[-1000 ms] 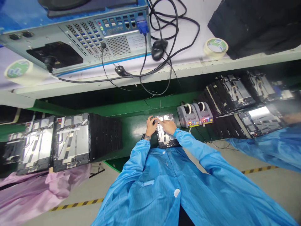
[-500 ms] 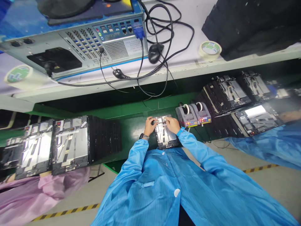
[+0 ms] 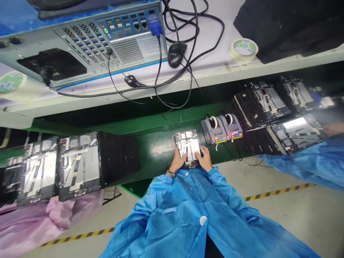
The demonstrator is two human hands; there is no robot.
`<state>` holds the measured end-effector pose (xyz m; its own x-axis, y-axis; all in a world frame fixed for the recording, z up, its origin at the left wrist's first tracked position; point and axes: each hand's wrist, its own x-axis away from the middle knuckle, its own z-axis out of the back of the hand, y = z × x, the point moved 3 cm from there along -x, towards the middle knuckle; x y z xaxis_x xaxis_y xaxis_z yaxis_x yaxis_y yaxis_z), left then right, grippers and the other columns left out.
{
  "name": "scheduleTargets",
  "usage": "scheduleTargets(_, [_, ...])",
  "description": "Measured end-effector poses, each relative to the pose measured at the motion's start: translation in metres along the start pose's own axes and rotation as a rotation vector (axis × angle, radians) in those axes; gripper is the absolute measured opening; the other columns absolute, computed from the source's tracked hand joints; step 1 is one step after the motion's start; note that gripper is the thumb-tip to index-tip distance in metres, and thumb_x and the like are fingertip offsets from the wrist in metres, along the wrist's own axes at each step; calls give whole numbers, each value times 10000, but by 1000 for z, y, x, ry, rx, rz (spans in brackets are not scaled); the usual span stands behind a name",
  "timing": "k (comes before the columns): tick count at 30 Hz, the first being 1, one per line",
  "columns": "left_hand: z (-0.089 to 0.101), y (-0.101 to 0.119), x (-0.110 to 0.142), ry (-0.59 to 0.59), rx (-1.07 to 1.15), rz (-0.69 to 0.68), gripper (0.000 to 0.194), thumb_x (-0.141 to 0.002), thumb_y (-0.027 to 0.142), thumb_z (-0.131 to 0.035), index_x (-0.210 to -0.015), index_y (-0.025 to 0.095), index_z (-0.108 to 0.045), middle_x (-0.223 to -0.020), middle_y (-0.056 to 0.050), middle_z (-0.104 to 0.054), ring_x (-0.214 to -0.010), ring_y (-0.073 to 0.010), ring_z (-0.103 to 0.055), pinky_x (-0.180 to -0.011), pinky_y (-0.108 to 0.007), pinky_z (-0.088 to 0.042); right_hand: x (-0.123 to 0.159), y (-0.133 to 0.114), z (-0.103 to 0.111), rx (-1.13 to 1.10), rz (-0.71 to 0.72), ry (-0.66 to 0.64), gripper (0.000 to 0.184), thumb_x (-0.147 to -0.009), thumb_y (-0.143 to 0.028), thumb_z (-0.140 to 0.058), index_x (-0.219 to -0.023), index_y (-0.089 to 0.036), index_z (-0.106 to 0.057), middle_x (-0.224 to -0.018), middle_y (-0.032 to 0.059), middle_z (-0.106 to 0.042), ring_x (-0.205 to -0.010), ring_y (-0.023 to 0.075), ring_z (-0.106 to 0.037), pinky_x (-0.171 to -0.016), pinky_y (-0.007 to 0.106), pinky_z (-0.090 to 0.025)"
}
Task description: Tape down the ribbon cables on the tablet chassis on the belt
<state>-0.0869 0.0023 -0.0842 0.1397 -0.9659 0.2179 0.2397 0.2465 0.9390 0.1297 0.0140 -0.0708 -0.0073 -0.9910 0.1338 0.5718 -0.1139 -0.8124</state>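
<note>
Two hands are under inspection: the left hand (image 3: 178, 161) and right hand (image 3: 205, 160) are holding a taped metal panel (image 3: 187, 145) flat on the green worktop (image 3: 158, 150), fingers pressing its near edge. Whether they are pinching it, I cannot tell. The panel is sitting near twin tape dispensers (image 3: 221, 129). Risks: stacked panels (image 3: 77, 161) are sitting close to the worktop edge and could slide if knocked, and thin wires (image 3: 180, 120) are trailing near the panel and could snag. The mouse (image 3: 174, 54) is appearing to show an Acer logo; the computer case (image 3: 107, 43) label is staying too small to read.
</note>
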Motion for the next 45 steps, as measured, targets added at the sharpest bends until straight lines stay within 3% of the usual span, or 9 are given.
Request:
scheduleTargets(6, [61,1,-2,235,60,55,548,-989,521,-522,-1498,323,-487,-1390,-64,-623,-1363,-243,-553,-1156,-431,-462,-4,-66,-19,-118,57,-138,521,-896,-414,-638,-1396,-267,-632,-1370,117,-572,-1305,324,-464,-1182,534,-331])
scheduleTargets(11, [149,-64,3,492,149,268,484,-889,528,-611,-1299,277,-667,-1089,-58,-722,-1007,-210,-720,-924,-448,-599,3,-85,-51,-399,81,-397,332,-889,-398,-650,-1171,-254,-751,-1213,83,-701,-1136,266,-622,-1075,456,-452])
scheduleTargets(16, [178,-112,16,609,38,422,462,-850,394,-601,-1268,217,-685,-1025,-68,-732,-1143,-243,-683,-1032,-480,-530,-1,26,30,-350,-339,294,228,-812,-408,-618,-811,-204,-719,-814,67,-733,-807,235,-673,-840,385,-542])
scheduleTargets(21, [171,-110,8,600,-273,378,464,-886,280,-531,-1317,162,-652,-1181,-105,-674,-1273,-258,-592,-1123,-450,-455,-35,109,88,-418,-521,418,370,-675,-465,-733,-920,-190,-700,-954,83,-752,-962,225,-682,-930,368,-523])
scheduleTargets(26, [142,-81,-12,548,-468,189,416,-907,260,-553,-1296,142,-644,-1355,-176,-569,-1340,-309,-510,-1167,-518,-385,-54,114,80,-517,-539,199,480,-572,-580,-820,-812,-183,-697,-722,29,-692,-757,183,-652,-771,317,-514])
scheduleTargets(32, [74,-48,-32,230,-158,98,279,-922,294,-572,-1158,201,-687,-1256,-117,-656,-1150,-241,-627,-990,-396,-523,-26,107,89,-485,-584,412,507,-593,-633,-779,-775,-170,-678,-592,-10,-584,-567,130,-532,-569,260,-403])
scheduleTargets(35, [56,-44,-40,140,-36,196,287,-913,297,-593,-1162,187,-682,-1144,-106,-704,-986,-209,-672,-888,-351,-545,-27,74,83,-452,-496,276,466,-647,-611,-761,-792,-175,-683,-571,-22,-563,-539,128,-508,-562,266,-415])
scheduleTargets(40, [45,-49,-54,96,89,290,264,-920,295,-600,-1146,176,-669,-1052,-87,-726,-933,-182,-689,-887,-334,-540,-75,-39,19,-232,-98,-415,318,-804,-493,-710,-810,-175,-719,-732,36,-697,-732,176,-644,-704,274,-498])
scheduleTargets(45, [41,-48,-61,70,154,297,210,-933,256,-592,-1098,149,-667,-1031,-102,-725,-888,-182,-699,-881,-355,-543,-120,-113,-40,194,88,-644,217,-861,-361,-735,-795,-155,-747,-803,49,-741,-833,193,-675,-794,274,-523])
